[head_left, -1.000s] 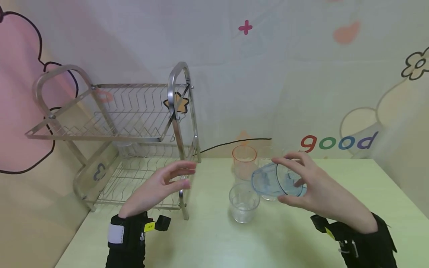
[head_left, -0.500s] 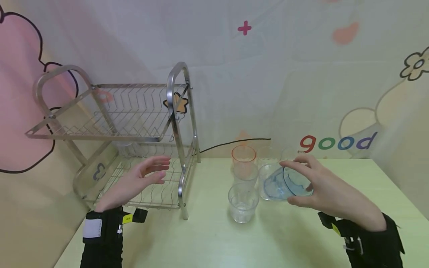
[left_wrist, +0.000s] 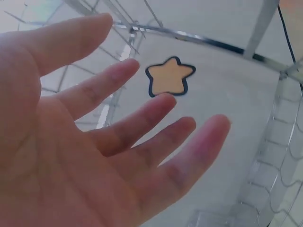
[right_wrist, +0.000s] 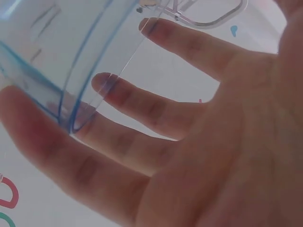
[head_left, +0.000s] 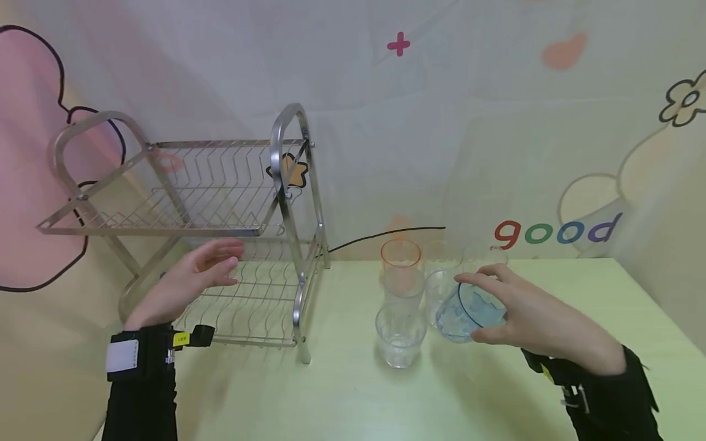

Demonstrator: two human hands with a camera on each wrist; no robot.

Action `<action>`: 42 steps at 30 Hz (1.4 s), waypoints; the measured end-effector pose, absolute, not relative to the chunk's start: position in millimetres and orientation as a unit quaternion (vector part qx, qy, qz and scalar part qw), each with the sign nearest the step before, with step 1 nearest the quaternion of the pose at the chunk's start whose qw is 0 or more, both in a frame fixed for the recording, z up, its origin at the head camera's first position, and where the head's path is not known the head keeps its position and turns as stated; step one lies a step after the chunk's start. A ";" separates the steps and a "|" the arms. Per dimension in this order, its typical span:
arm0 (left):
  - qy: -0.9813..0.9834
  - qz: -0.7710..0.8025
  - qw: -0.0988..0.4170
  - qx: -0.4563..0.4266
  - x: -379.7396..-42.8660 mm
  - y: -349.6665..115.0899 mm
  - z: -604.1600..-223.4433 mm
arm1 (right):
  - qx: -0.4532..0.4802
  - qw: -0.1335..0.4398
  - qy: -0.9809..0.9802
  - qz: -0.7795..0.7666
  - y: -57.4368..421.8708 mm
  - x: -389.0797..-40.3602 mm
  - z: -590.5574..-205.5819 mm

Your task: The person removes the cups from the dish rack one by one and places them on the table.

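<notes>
My right hand (head_left: 529, 312) holds a clear blue drinking glass (head_left: 458, 315) tilted on its side above the table, with thumb and fingers round its rim end. In the right wrist view the fingertips touch the blue glass (right_wrist: 78, 56) near its edge. Left of it an upright clear glass (head_left: 400, 346) stands on the table. Behind are a glass with an orange rim (head_left: 401, 264) and several clear ones, partly overlapping. My left hand (head_left: 187, 278) is in front of the dish rack's lower tier, fingers relaxed and holding nothing; the left wrist view shows the bare palm (left_wrist: 71, 165).
A two-tier metal dish rack (head_left: 149, 232) stands at the left against the wall. A printed cloth (head_left: 353, 135) hangs behind the pale green table (head_left: 353, 398). At the bottom of the left wrist view a clear object (left_wrist: 210, 220) shows faintly.
My left hand has moved left and slightly up, to in front of the rack. My right hand has shifted slightly right with the blue glass, which has dipped lower at its base.
</notes>
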State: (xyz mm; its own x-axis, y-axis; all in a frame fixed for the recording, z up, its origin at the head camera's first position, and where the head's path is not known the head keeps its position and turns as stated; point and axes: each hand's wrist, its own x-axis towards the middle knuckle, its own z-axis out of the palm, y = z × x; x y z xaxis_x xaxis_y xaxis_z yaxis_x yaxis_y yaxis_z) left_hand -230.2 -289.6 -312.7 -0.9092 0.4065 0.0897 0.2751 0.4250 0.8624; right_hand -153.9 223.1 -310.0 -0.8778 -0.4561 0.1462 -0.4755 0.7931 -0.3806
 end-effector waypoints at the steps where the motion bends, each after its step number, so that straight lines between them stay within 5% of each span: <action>1: 0.841 0.498 0.068 0.199 -233.5 -291.4 -312.9 | 0.244 0.021 -0.947 0.206 223.2 -154.1 -310.4; 11: 0.877 0.463 0.036 0.125 -262.4 -303.5 -318.7 | 0.218 -0.027 -0.955 0.200 217.7 -160.0 -317.7; 29: 0.950 0.270 -0.132 0.082 -317.9 -302.5 -333.1 | 0.197 -0.092 -0.957 0.193 203.8 -167.3 -332.8; 42: 0.973 0.193 -0.123 0.037 -339.9 -316.0 -350.9 | 0.232 -0.078 -0.953 0.180 193.9 -167.6 -342.6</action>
State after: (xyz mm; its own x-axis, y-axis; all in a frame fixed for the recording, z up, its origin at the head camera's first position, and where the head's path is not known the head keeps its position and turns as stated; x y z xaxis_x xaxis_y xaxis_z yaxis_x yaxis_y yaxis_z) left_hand -339.9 -316.0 -350.9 -0.9672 0.0250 0.2528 0.1197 0.9226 0.3668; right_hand -167.6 193.9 -342.6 -0.8803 -0.4698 -0.0657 -0.4136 0.8279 -0.3789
